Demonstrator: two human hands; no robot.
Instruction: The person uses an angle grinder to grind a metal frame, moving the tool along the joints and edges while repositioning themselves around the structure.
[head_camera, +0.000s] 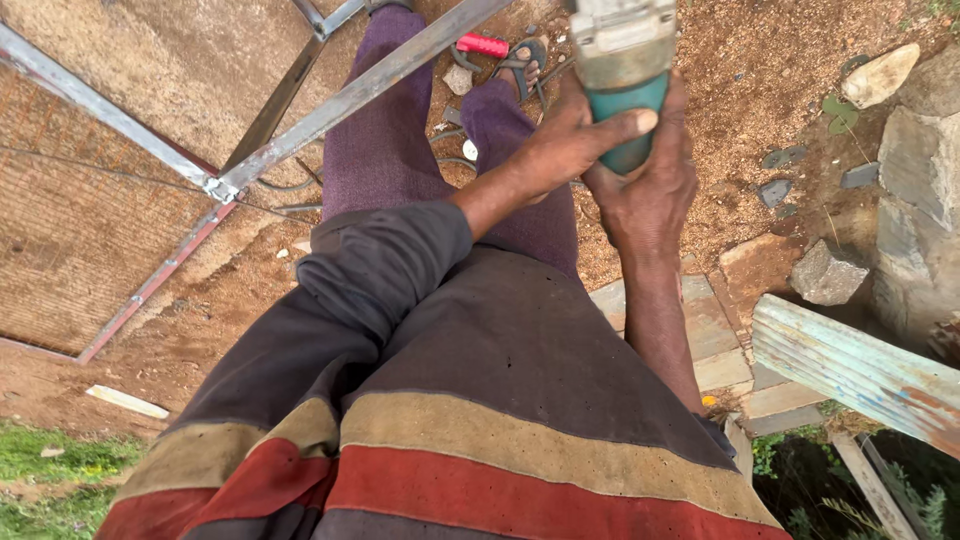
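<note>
Striped shirt (480, 440) filled the foreground. Above it both hands clasped the grinder (625, 70): the left hand (560, 140) wrapped its green body with thumb laid across, the right hand (650, 190) clenched beneath, forearm extended. Left of the grinder lay the metal frame (300, 130) on dirt.

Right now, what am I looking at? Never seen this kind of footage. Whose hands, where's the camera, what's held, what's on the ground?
One picture, shot from a camera on the person's head, looking down over their striped top and purple trousers. Both bare hands, the left hand and the right hand, grip a teal-bodied angle grinder, fingers wrapped round its body. On the dirt ground lie a welded metal frame at left, red-handled pliers ahead, rocks at right, and a weathered painted plank.
</note>
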